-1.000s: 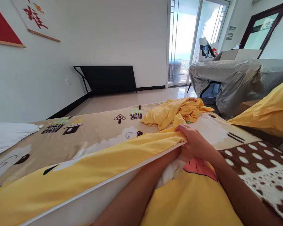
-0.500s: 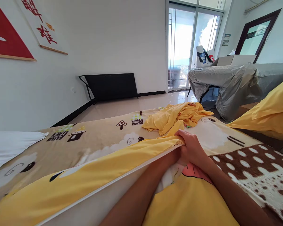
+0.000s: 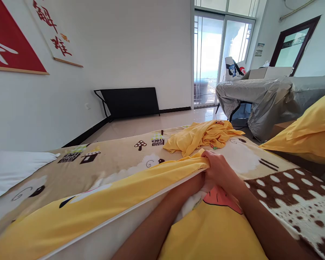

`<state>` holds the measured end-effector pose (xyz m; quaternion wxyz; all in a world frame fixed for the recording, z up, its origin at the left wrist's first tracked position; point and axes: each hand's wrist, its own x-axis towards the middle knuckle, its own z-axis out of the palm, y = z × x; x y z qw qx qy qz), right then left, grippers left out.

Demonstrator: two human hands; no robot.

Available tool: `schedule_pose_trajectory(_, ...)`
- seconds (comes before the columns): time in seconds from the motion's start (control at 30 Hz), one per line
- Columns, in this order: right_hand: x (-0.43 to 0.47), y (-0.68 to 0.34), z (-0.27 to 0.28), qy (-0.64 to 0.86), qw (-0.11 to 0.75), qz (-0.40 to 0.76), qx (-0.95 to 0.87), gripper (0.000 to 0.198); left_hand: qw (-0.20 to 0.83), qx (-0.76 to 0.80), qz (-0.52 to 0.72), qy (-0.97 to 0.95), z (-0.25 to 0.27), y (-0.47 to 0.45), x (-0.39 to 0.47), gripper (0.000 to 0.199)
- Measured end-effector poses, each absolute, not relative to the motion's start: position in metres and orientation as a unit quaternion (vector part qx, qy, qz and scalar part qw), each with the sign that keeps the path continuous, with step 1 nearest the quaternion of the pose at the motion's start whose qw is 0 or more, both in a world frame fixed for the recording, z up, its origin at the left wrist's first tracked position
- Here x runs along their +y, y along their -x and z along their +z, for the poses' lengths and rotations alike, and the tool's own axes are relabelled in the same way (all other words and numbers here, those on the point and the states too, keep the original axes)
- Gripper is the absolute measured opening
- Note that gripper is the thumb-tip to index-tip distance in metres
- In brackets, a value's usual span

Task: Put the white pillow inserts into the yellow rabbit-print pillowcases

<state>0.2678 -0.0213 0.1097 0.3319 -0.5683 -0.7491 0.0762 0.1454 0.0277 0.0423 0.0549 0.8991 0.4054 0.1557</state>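
Observation:
A yellow fabric cover (image 3: 105, 196) with a white-trimmed edge stretches from the lower left up to my hands. My right hand (image 3: 216, 166) is closed on its bunched far end. My left hand (image 3: 205, 183) meets the right one from below; its forearm runs along the inner side of the trimmed edge, and its fingers are hidden behind the right hand and the cloth. Below my hands, between the forearms, lies yellow cloth (image 3: 213, 231) with a pink printed patch. Just beyond my hands rests a crumpled yellow cloth (image 3: 200, 137).
A beige and brown patterned blanket (image 3: 116, 153) spreads beneath everything. At the left lies a white pillow (image 3: 16, 169); at the right, a yellow cushion-like bundle (image 3: 316, 126). Farther off are a plastic-covered table (image 3: 265, 86) with boxes and a black folded frame (image 3: 132, 103) against the wall.
My view has tilted up slightly. My hands have shifted a little left with the cover's end, and the gripped cloth stands slightly more bunched.

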Motion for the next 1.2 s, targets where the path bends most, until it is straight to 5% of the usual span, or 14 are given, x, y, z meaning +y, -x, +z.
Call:
schedule_pose_trajectory(0.13, -0.016, -0.265, 0.103, 0.585, 0.330, 0.017, -0.741, 0.025, 0.033, 0.408, 0.128, -0.904, 0.068, -0.138, 0.012, 0.035)
schedule_pose_trajectory(0.47, 0.000, -0.274, 0.100, 0.475, 0.444, 0.127, -0.749, 0.022, 0.082, 0.411, 0.233, -0.878, 0.097, -0.118, -0.014, 0.036)
schedule_pose_trajectory(0.73, -0.004, -0.275, 0.104, 0.449, 0.470, 0.132, -0.749, 0.023, -0.090, 0.252, 0.192, -0.944, 0.084, -0.105, -0.033, 0.034)
schedule_pose_trajectory(1.07, -0.004, -0.279, 0.101, 0.440, 0.478, 0.138, -0.748, 0.029, 0.169, 0.438, 0.278, -0.838, 0.090, -0.118, -0.022, 0.028)
schedule_pose_trajectory(1.2, -0.002, -0.278, 0.098, 0.453, 0.469, 0.128, -0.747, 0.030, 0.180, 0.393, 0.279, -0.857, 0.089, -0.119, -0.022, 0.029)
